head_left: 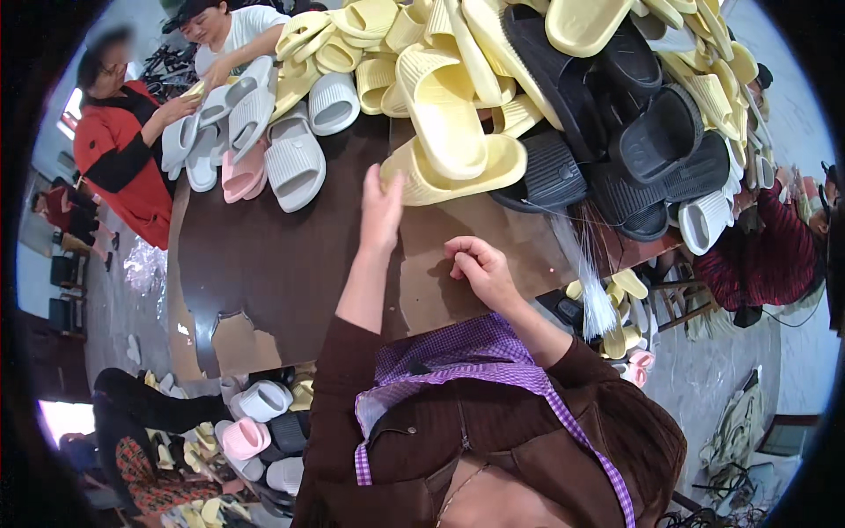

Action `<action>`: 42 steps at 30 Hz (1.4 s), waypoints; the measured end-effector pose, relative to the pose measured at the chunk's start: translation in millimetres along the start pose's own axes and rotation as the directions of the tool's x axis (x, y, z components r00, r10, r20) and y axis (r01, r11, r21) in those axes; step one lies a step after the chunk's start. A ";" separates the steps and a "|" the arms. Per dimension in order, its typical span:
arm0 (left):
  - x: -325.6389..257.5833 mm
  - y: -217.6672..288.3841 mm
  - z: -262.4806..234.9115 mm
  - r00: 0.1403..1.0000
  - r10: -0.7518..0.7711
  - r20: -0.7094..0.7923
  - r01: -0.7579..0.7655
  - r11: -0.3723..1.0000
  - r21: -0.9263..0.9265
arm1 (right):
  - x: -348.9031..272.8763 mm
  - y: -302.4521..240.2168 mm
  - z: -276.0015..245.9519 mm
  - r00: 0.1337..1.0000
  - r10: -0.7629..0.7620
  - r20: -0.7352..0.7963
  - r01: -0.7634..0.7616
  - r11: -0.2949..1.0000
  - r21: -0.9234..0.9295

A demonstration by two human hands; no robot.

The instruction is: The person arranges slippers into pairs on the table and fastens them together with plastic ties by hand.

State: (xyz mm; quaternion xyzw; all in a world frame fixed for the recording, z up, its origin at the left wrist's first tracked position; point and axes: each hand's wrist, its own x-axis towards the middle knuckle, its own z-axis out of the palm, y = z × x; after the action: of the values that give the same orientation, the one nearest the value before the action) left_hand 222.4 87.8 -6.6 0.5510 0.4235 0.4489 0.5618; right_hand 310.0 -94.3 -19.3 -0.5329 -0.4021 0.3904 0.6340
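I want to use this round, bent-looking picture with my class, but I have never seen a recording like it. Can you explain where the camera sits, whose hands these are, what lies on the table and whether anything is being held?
The camera sits on a person's head and looks down, so the brown-sleeved forearms coming up from the lower edge are that person's own. The wide lens bends straight edges, which gives the round look.

The left hand is raised, reaching to a yellow slide sandal at the edge of the heap; whether it grips it is unclear. The right hand rests curled on the dark brown table, and I cannot tell if it pinches anything.

On the table lies a big heap of foam sandals: yellow ones, black ones, white ones and a pink one. A bundle of thin clear plastic strands hangs at the table's right edge. Other people work around the table; one in red handles white sandals.
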 end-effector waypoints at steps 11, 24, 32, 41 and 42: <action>9.2 -9.7 56.6 0.955 0.234 0.182 -0.203 0.964 -0.174 | -1.3 4.5 2.0 1.000 0.014 0.010 -0.013 1.000 -0.025; 14.6 -38.1 0.4 0.979 0.120 0.163 -0.153 0.966 0.206 | -0.9 2.8 -1.0 1.000 -0.017 -0.023 0.016 0.998 -0.054; 10.7 2.3 -44.5 0.995 -0.059 -0.075 0.061 0.998 0.025 | -4.5 -1.7 -5.5 1.000 -0.017 -0.026 0.015 0.997 -0.079; 45.9 15.3 -147.0 0.913 0.051 -0.404 -0.019 0.996 0.082 | -2.6 5.5 -1.8 0.998 -0.064 0.027 0.067 0.989 -0.128; 50.0 15.0 -153.8 0.904 0.052 -0.424 -0.013 0.995 0.095 | -0.8 6.2 -1.6 0.997 -0.067 0.028 0.070 0.990 -0.125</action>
State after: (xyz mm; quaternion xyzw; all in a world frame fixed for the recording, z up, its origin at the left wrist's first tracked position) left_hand 84.5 173.0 4.1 0.4716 0.5464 0.5480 0.4228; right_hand 310.7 -94.8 -25.6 -0.5532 -0.4515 0.3484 0.6073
